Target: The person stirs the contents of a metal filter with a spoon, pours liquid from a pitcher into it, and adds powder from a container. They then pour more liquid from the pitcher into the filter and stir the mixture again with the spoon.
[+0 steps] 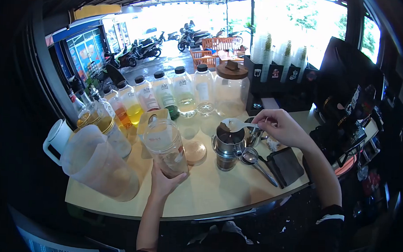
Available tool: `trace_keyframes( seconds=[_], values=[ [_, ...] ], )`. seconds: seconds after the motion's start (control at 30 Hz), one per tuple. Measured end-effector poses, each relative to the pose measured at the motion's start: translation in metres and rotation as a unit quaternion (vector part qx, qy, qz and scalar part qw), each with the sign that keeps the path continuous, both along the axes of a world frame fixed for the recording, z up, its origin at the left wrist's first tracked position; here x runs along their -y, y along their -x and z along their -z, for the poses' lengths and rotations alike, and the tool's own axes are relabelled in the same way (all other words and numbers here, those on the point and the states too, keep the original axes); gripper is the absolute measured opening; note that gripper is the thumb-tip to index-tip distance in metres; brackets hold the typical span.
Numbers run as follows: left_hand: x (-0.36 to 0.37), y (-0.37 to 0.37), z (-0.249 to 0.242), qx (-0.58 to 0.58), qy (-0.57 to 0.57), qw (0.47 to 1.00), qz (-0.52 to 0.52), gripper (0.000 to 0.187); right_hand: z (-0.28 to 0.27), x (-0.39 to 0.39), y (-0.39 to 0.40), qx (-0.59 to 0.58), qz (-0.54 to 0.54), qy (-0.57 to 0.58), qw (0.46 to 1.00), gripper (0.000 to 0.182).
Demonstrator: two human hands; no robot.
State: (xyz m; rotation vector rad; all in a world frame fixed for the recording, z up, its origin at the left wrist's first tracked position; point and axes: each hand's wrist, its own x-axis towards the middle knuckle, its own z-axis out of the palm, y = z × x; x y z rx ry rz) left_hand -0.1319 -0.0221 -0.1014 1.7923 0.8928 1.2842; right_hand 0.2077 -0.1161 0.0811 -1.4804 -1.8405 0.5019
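Note:
My left hand (165, 181) is wrapped round the lower part of a clear, open-topped jar (165, 144), which leans slightly on the counter. Between thumb and fingers, my right hand (279, 127) pinches the handle of a pale plastic spoon (237, 124). Brown powder shows at the spoon's bowl, which is over the mouth of a metal drip coffee filter (228, 147). Dark grounds are visible inside the filter. Beneath it stands a small glass (226, 163). A round lid (195, 153) lies between jar and filter.
A large frosted pitcher (95, 166) stands at the left. Several black-capped bottles (185, 94) line the back, beside a wooden-lidded jar (231, 93). Right of the filter lie a metal long-handled scoop (253, 159) and a dark folded cloth (285, 166). Stacked cups (261, 52) stand behind.

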Motion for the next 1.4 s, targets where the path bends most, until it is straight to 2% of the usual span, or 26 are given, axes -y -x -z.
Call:
trace_keyframes(
  seconds=[0.17,0.33,0.6,1.03,1.23,1.4],
  values=[
    [0.002,-0.002,0.001,0.008,0.005,1.0,-0.012,0.092,0.008,0.013,0.005,0.055,0.047,-0.076,0.994,0.015],
    [0.001,-0.001,0.002,0.023,0.044,0.999,0.013,0.094,0.015,0.016,0.007,0.076,0.067,-0.074,0.992,0.015],
    [0.006,-0.003,-0.006,-0.002,0.013,1.0,-0.004,0.097,0.021,0.016,0.004,0.069,0.066,-0.086,0.992,0.014],
    [0.005,-0.003,-0.003,0.007,0.028,1.0,-0.01,0.095,0.02,0.021,0.002,0.044,0.082,-0.086,0.992,0.013],
    [0.004,-0.002,-0.005,-0.01,0.045,0.999,0.013,0.091,0.022,0.024,0.0,0.044,0.069,-0.102,0.991,0.013],
    [0.006,-0.005,-0.006,0.029,0.034,0.999,0.008,0.09,0.025,0.031,0.005,0.064,0.039,-0.092,0.993,0.013]
  ],
)
